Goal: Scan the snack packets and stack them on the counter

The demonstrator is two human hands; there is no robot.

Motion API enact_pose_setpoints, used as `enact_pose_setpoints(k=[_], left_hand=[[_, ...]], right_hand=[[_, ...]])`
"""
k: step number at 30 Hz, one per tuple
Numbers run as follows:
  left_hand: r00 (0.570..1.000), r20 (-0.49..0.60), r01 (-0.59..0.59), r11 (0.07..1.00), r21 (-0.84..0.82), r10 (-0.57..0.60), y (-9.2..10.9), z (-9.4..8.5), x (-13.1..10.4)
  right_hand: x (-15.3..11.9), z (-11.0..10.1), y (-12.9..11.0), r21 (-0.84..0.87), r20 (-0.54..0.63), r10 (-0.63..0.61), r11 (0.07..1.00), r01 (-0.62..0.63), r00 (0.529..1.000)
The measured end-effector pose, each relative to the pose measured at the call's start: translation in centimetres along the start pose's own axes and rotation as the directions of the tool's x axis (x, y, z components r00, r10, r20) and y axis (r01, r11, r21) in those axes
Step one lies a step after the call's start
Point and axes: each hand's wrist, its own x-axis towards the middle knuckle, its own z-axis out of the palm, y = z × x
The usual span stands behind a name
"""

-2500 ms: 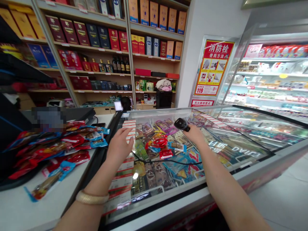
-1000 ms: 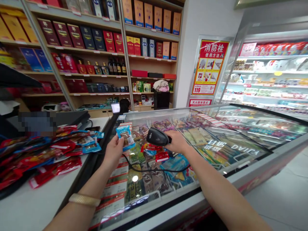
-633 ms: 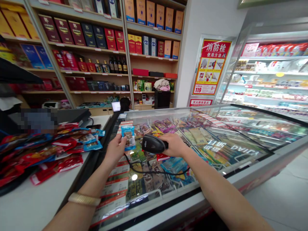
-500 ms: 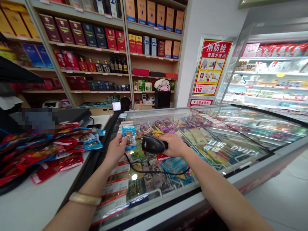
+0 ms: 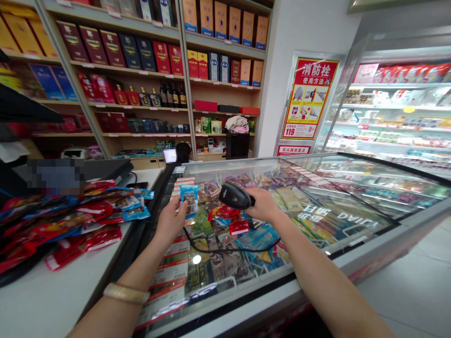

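Between the thumb and fingers of my left hand point(image 5: 173, 217) is a small blue snack packet point(image 5: 190, 201), its label side facing up. My right hand point(image 5: 262, 205) is wrapped round the handle of a black barcode scanner point(image 5: 235, 195), whose head points left toward the packet, a short gap apart. From the scanner a black cable point(image 5: 225, 251) loops over the glass. Under the scanner, several red snack packets point(image 5: 239, 227) lie on the glass top of a chest freezer point(image 5: 262, 293). Frozen goods show through the glass.
A heap of red and blue snack packets point(image 5: 102, 211) covers part of the white counter point(image 5: 52, 300) at left. Shelves of boxed bottles point(image 5: 134, 70) line the back wall. A lit display fridge point(image 5: 398, 112) stands at right. A person's head point(image 5: 183, 152) shows beyond the freezer.
My right hand has lifted the scanner up and to the right, away from the blue packet, uncovering more of the red packets below. My left hand has barely moved.
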Motion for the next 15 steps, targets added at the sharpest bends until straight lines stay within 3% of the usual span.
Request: enact_pose_setpoints(k=[3,7,10,15], left_hand=[[0.998,0.034,-0.055,0.95,0.306,0.047,1.6,0.4,-0.1],[0.977,0.189,-0.187,0.817,0.546,0.098,4.2,2.1,0.1],[0.947,0.28,-0.292,0.784,0.547,0.157,4.7,4.2,0.6],[0.853,0.387,-0.474,0.83,0.294,0.35,3.3,6.8,0.8]], right_hand=[[-0.1,-1.1,2.4,-0.117,-0.075,0.311,0.941,-0.318,0.948],[-0.4,-2.4,5.2,-0.166,-0.191,0.638,0.728,-0.665,0.746],[-0.7,-2.7,6.4,-0.158,-0.213,0.728,0.633,-0.758,0.652],[-0.8,-2.2,6.8,-0.162,-0.183,0.751,0.613,-0.773,0.634]])
